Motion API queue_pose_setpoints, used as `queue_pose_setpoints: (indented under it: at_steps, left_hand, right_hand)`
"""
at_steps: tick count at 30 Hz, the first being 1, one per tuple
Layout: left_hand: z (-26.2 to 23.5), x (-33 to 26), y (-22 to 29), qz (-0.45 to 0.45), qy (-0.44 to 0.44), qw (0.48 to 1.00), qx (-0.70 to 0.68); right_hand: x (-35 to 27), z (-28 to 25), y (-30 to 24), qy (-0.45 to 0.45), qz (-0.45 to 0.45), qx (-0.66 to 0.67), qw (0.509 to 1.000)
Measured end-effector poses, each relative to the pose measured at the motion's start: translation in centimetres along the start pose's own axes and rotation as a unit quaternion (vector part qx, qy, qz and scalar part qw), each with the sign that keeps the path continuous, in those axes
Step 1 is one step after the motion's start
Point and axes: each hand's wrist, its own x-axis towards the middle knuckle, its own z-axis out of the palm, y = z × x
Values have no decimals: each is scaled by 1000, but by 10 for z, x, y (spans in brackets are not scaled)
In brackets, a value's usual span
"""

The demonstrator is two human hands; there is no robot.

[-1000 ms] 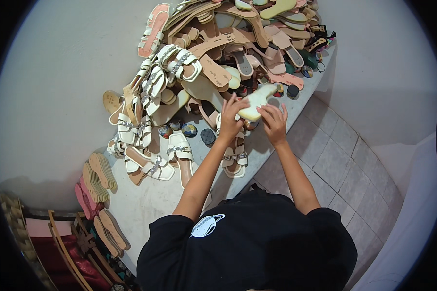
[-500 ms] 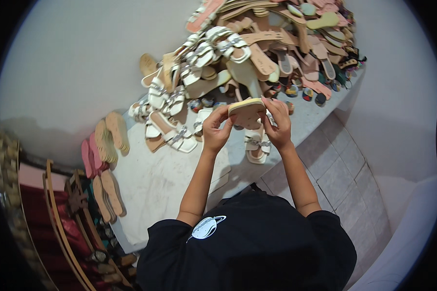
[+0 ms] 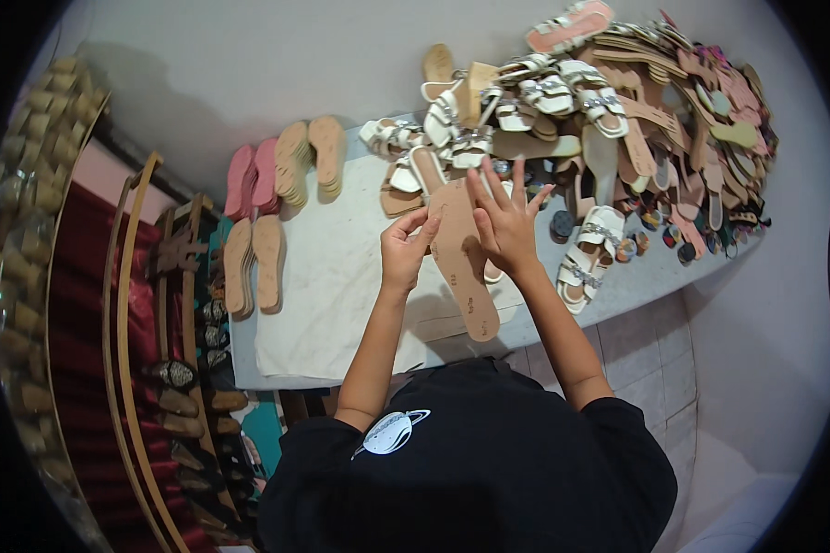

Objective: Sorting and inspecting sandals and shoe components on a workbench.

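Note:
A tan shoe sole point(image 3: 458, 258) is held up in front of me, its flat face showing and its narrower heel end pointing toward my body. Its left edge is pinched between the thumb and fingers of my left hand point(image 3: 407, 247). My right hand point(image 3: 506, 224) has its fingers spread over the sole's right side, with the palm close against its edge; whether it presses on the sole is hard to tell. Just behind the sole lie white strappy sandals point(image 3: 426, 170), partly covered by it. Another white sandal point(image 3: 592, 263) rests right of my right hand, near the table's front edge.
Stacks of tan soles point(image 3: 267, 263) and pink soles point(image 3: 240, 182) stand on the left of the white-covered table point(image 3: 332, 313). A large heap of sandals and soles point(image 3: 664, 129) fills the back right. Wooden racks point(image 3: 124, 304) with shoes stand at the far left.
My view has swung left. The sole has turned from a steep tilt to show its whole length. My right hand has let go of its edge and spread its fingers.

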Motion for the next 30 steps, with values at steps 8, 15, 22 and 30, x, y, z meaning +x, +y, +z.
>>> queue_pose_setpoints:
  at_steps: [8, 15, 22, 30]
  left_hand:
    - [-78, -1, 18, -38, 95, 995, -19]
    - [-144, 17, 23, -43, 130, 991, 15]
    - [-183, 27, 28, -34, 138, 990, 26]
    - [-224, 46, 24, 1, 165, 986, -5]
  right_hand:
    - [-23, 49, -56, -178, -238, 6, 955]
    - [-72, 68, -73, -448, -296, 256, 804]
    - [-37, 101, -119, -200, -273, 221, 915]
    - [-63, 137, -115, -286, -333, 162, 884]
